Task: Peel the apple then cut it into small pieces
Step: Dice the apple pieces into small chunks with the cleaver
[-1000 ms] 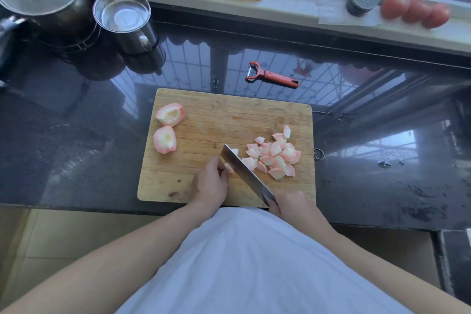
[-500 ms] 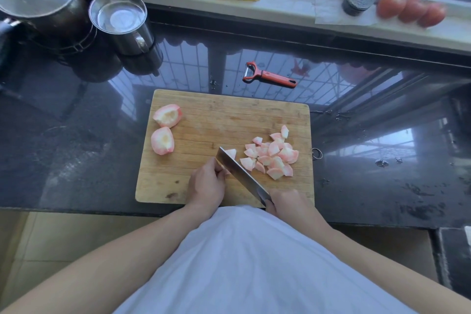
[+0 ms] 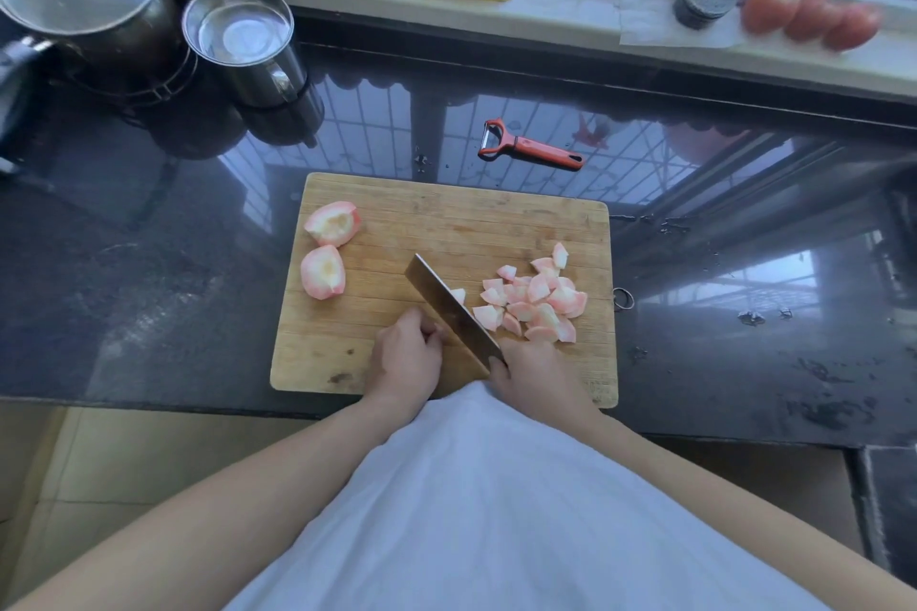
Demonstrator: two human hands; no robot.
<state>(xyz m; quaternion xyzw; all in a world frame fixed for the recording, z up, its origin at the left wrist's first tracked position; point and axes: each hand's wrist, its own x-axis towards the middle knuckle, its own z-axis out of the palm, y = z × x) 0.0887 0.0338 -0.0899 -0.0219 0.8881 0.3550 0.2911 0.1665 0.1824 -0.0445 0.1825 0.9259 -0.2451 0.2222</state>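
A wooden board (image 3: 446,223) lies on a dark counter, seen from above. Near the board's front edge, the right hand (image 3: 536,372) grips a knife (image 3: 451,308) by the handle, blade angled toward the board's middle. The left hand (image 3: 407,355) sits just left of the blade with fingers curled; it probably pins down a piece of apple, though what is under them is hidden. One small piece (image 3: 459,295) shows against the blade's right face. Cut pieces (image 3: 536,300) are heaped on the board's right side, likely pushed clear of the cutting. Two peeled quarters (image 3: 327,253) wait at the board's left end. A peeler (image 3: 528,146) lies just behind the board
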